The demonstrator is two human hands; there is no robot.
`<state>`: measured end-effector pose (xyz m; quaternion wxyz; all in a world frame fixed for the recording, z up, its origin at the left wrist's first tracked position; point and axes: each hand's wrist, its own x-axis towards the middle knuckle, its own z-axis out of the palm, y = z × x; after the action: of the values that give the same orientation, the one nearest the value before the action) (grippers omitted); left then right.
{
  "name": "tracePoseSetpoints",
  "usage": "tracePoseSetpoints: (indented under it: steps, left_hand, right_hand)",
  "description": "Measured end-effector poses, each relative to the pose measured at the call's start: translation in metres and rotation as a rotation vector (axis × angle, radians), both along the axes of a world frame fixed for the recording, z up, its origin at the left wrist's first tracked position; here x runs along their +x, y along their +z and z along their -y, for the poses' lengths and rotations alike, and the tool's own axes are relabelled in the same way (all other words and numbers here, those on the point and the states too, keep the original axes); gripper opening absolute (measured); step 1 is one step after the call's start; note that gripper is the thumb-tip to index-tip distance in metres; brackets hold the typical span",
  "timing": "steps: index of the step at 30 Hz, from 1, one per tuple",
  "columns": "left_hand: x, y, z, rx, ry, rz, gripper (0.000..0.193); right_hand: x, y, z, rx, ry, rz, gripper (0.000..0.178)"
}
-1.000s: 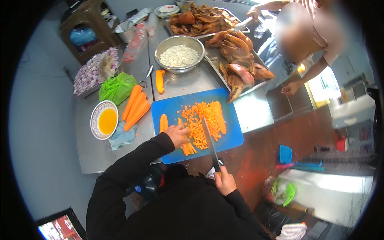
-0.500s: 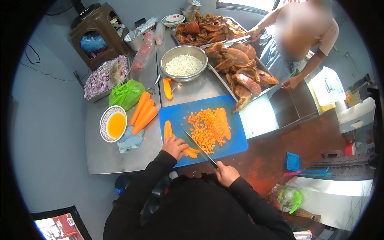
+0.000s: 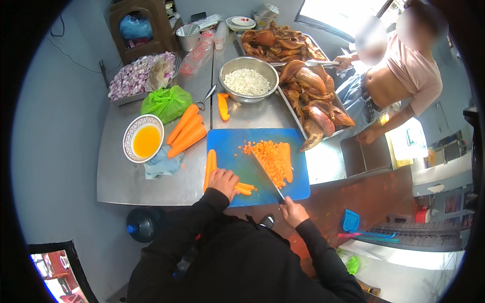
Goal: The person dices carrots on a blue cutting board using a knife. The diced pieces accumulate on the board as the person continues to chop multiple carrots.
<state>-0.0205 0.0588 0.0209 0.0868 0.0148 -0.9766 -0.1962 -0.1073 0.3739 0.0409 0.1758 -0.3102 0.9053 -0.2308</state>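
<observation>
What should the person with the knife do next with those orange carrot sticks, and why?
Probably bring the knife down across the carrot sticks. The left hand pins them on the blue cutting board, the right hand holds the knife with its blade lying between them and the pile of diced carrot, and they look uncut.

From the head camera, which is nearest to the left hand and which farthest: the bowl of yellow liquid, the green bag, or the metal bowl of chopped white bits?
From the left hand:
1. Bowl of yellow liquid, to its left.
2. Green bag, farther up-left.
3. Metal bowl, at the table's far side.
</observation>
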Motion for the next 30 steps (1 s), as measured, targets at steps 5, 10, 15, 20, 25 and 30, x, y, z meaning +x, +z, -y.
tracePoseSetpoints:
  steps: [5,10,15,20,25,30]
  left_hand:
    - [-0.015,-0.001,-0.017,0.006,0.1,0.056,0.039]
    - [-0.03,0.005,-0.037,-0.024,0.218,0.123,0.041]
    - [-0.024,0.004,-0.031,0.084,0.176,0.031,0.035]
    - [-0.022,-0.01,-0.024,0.221,0.072,-0.037,0.024]
    - [-0.022,-0.017,-0.021,0.279,0.055,-0.092,0.021]
    - [-0.022,-0.02,-0.019,0.292,0.056,-0.133,0.02]
  right_hand:
    - [0.0,-0.003,0.003,0.028,-0.013,-0.017,0.022]
    - [0.025,0.002,0.014,0.047,-0.063,-0.037,0.021]
    - [0.036,0.014,0.023,-0.105,-0.124,-0.082,0.021]
    - [0.051,0.014,0.027,0.064,-0.093,0.023,0.02]
    - [0.062,0.013,0.028,-0.053,-0.172,0.043,0.019]
    - [0.066,0.011,0.026,-0.047,-0.154,0.029,0.018]
